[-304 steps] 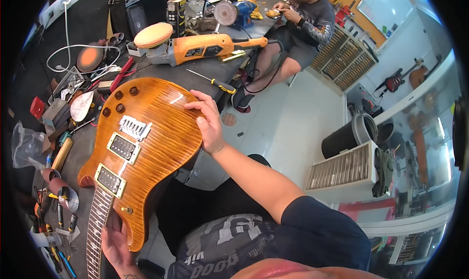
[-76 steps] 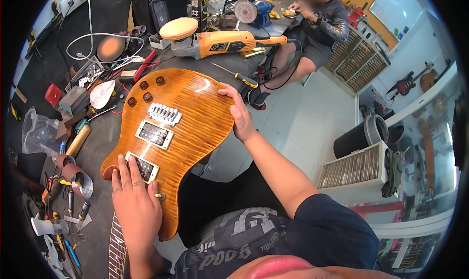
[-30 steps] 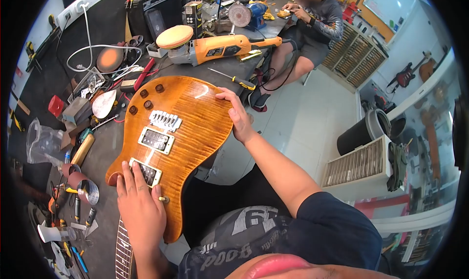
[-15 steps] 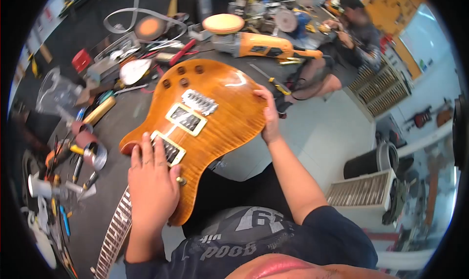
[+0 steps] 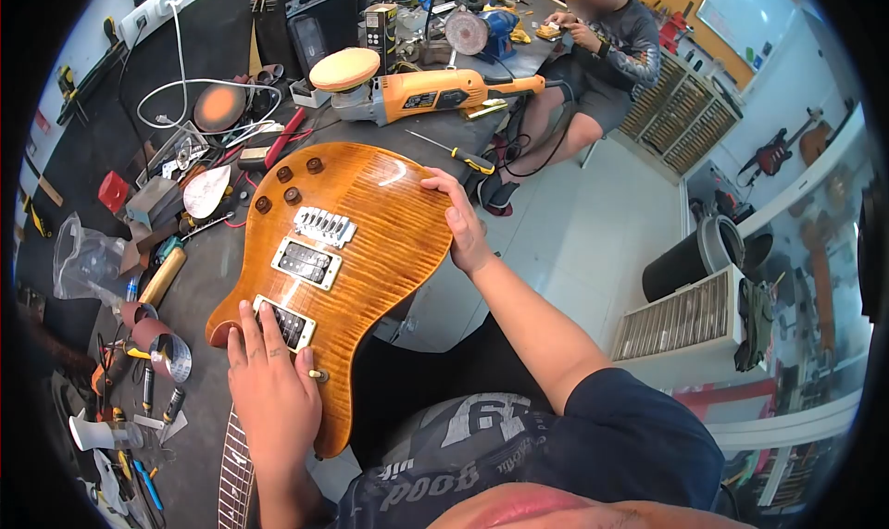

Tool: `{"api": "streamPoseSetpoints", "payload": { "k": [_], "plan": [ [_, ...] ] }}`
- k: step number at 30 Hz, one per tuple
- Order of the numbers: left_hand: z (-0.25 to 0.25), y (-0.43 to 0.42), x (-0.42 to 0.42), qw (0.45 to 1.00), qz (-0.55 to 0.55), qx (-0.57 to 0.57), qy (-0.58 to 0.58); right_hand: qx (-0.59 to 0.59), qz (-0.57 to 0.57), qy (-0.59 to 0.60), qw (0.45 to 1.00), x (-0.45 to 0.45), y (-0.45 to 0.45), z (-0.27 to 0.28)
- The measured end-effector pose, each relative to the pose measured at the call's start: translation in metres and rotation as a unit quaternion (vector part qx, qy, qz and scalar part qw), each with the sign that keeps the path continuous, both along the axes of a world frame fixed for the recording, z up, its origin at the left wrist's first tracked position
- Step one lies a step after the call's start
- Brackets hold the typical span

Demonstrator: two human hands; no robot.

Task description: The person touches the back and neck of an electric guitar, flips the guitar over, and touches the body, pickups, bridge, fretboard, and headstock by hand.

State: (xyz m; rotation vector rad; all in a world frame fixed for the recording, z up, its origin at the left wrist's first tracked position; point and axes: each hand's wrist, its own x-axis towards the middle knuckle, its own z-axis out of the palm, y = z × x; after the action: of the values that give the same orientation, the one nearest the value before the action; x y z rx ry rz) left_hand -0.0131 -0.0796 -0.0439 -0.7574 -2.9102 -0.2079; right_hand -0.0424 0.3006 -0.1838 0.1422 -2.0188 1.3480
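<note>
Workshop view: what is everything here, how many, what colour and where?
Guitar: 1, amber, centre left
Knobs: 4, dark brown, guitar's far end
Pickups: 2, black with cream frames, guitar's face
Polisher: 1, orange-grey, far bench
Grinder: 1, blue, behind polisher
Long screwdriver: 1, yellow-black, beyond guitar
Small tools, cables: uncountable, mixed colours, left bench
Bin: 1, black, right floor
Seated person: 1, grey clothes, upper right
Left hand: 1, bare, on nearer pickup
Right hand: 1, bare, at guitar's edge

The dark tabletop (image 5: 206,274) carries an orange polisher (image 5: 431,94) at the far side, a screwdriver (image 5: 470,160) nearer, and sandpaper strips (image 5: 169,355) at left.
</note>
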Motion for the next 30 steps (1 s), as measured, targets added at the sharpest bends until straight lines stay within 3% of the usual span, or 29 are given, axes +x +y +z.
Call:
{"api": "streamPoseSetpoints", "payload": {
  "k": [30],
  "plan": [
    [-0.002, -0.002, -0.001, 1.000, -0.010, -0.004, 0.012, 0.004, -0.001, -0.001, 1.000, -0.001, 0.000, 0.000]
  ]
}}
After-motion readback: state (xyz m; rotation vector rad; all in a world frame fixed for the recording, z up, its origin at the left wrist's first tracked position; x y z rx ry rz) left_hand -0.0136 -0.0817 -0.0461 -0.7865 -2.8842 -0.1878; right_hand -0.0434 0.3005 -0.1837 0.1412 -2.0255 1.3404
